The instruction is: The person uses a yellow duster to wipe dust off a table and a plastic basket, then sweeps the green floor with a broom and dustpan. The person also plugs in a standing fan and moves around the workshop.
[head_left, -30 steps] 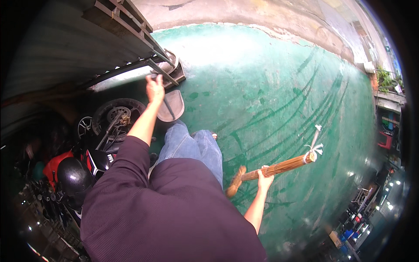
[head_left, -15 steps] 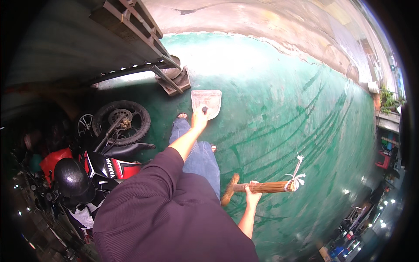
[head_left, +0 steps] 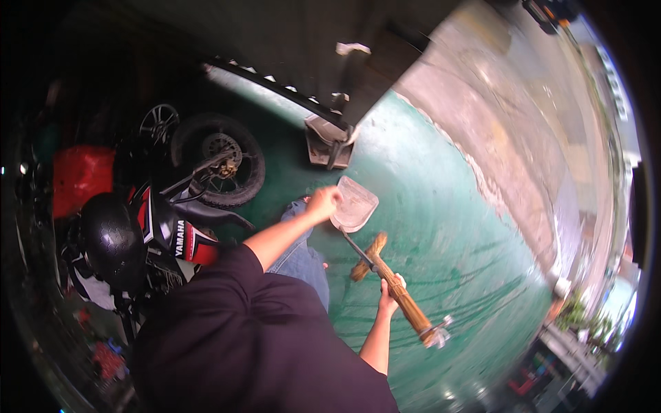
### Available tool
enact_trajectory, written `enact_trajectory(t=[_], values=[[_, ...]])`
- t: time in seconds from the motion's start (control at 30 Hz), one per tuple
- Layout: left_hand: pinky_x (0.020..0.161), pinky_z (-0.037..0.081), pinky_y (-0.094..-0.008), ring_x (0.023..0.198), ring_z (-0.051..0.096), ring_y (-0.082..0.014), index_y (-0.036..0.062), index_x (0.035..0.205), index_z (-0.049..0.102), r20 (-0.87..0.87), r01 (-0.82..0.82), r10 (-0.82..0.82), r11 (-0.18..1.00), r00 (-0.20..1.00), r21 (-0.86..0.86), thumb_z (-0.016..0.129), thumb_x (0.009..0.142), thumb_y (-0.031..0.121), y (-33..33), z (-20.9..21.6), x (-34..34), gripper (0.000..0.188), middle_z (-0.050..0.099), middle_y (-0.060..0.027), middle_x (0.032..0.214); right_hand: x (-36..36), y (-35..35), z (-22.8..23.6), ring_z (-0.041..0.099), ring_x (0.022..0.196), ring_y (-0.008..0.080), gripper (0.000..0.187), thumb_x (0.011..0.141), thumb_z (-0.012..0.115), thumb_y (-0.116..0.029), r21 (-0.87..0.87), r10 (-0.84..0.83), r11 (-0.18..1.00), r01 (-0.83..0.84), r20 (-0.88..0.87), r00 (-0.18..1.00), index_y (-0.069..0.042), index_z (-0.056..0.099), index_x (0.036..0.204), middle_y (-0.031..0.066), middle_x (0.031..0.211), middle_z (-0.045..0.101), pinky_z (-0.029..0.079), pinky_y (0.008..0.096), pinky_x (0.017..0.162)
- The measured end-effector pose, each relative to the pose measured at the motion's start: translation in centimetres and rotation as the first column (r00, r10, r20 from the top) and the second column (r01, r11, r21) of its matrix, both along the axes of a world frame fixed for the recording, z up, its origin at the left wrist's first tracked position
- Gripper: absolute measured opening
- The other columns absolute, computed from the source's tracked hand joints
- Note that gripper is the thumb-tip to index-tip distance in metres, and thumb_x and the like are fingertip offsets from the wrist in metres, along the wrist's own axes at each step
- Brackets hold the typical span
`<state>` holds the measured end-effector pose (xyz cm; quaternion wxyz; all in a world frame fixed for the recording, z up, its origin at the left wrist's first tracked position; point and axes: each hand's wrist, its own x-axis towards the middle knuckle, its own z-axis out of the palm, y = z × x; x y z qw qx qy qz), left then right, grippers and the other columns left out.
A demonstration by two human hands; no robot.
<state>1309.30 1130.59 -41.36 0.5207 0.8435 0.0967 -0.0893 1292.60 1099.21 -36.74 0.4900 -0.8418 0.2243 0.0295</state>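
My right hand (head_left: 391, 292) is wrapped around the straw-bound handle of a broom (head_left: 414, 315), whose brown bristle head (head_left: 368, 257) points up and left. White plastic string hangs from the other end. A pale dustpan (head_left: 357, 206) lies beyond the broom. Its thin dark handle (head_left: 356, 244) runs to the broom just above my right hand; whether the fingers also grip it cannot be seen. My left hand (head_left: 322, 205) overlaps the dustpan's left edge in the picture, off the handle, with curled fingers and no object showing in them.
At left stands a red and black motorbike (head_left: 180, 241), with a rear wheel (head_left: 219, 160) and a black helmet (head_left: 112, 233) on it. A dark panel (head_left: 385, 69) spans the top, near a metal stand (head_left: 327, 148). Green floor (head_left: 468, 255) meets grey pavement (head_left: 475, 117) at right.
My left hand has come off the dustpan handle, which now slants to the broom. The broom has turned, its string end swinging downward. The whole view has rotated.
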Motion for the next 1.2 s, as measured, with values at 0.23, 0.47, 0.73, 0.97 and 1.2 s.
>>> enact_trajectory(t=[0.23, 0.47, 0.73, 0.97, 1.2], values=[[0.07, 0.048, -0.0325, 0.081, 0.063, -0.0226, 0.0079, 0.093, 0.058, 0.124, -0.279, 0.275, 0.96, 0.953, 0.011, 0.054, 0.082, 0.011, 10.8, 0.6, 16.5, 0.012, 0.065, -0.0072, 0.086, 5.5, 4.9, 0.4, 0.048, 0.103, 0.0231, 0.045, 0.073, 0.065, -0.001, -0.135, 0.216, 0.969, -0.205, 0.067, 0.974, -0.002, 0.046, 0.114, 0.0113, 0.112, 0.047, 0.04, 0.0343, 0.09], [0.078, 0.046, -0.0359, 0.091, 0.059, -0.0304, 0.0065, 0.101, 0.058, 0.341, -0.166, 0.177, 0.984, 0.923, -0.062, 0.058, 0.078, 0.017, 9.4, 0.9, 25.5, 0.026, 0.062, -0.0144, 0.095, 6.5, 7.9, 1.2, 0.05, 0.098, 0.0183, 0.044, 0.077, 0.063, 0.0, 0.282, -0.227, 0.934, 0.221, -0.011, 0.974, -0.003, 0.045, 0.116, 0.0058, 0.111, 0.048, 0.045, 0.029, 0.083], [0.072, 0.047, -0.04, 0.088, 0.058, -0.0318, 0.012, 0.097, 0.058, 0.299, -0.123, 0.06, 0.973, 0.952, 0.196, 0.057, 0.078, 0.023, 9.9, 1.0, 25.5, 0.021, 0.062, -0.0112, 0.092, 6.6, 9.8, 1.7, 0.05, 0.096, 0.0197, 0.044, 0.076, 0.061, 0.001, 0.166, -0.309, 0.938, 0.304, 0.006, 0.951, -0.003, 0.043, 0.116, 0.0089, 0.11, 0.045, 0.05, 0.0301, 0.075], [0.079, 0.046, -0.0366, 0.096, 0.056, -0.0286, 0.0135, 0.1, 0.057, 0.28, 0.097, -0.13, 0.987, 0.951, 0.127, 0.051, 0.081, 0.018, 10.4, 0.2, 16.0, 0.02, 0.056, -0.0058, 0.108, 3.7, 8.0, 1.6, 0.05, 0.097, 0.0189, 0.042, 0.076, 0.061, 0.001, 0.19, -0.294, 0.94, 0.282, 0.039, 0.955, -0.001, 0.045, 0.114, 0.009, 0.111, 0.045, 0.049, 0.028, 0.076], [0.092, 0.04, -0.0372, 0.109, 0.049, -0.0326, 0.0112, 0.117, 0.046, 0.289, 0.422, -0.417, 0.905, 0.862, 0.048, 0.051, 0.084, 0.022, 7.1, 0.0, 12.9, 0.035, 0.051, -0.0135, 0.117, 2.0, 7.0, 1.0, 0.049, 0.099, 0.019, 0.042, 0.076, 0.062, 0.0, 0.152, -0.311, 0.943, 0.297, 0.077, 0.947, -0.001, 0.045, 0.115, 0.0084, 0.112, 0.046, 0.046, 0.0288, 0.08]])
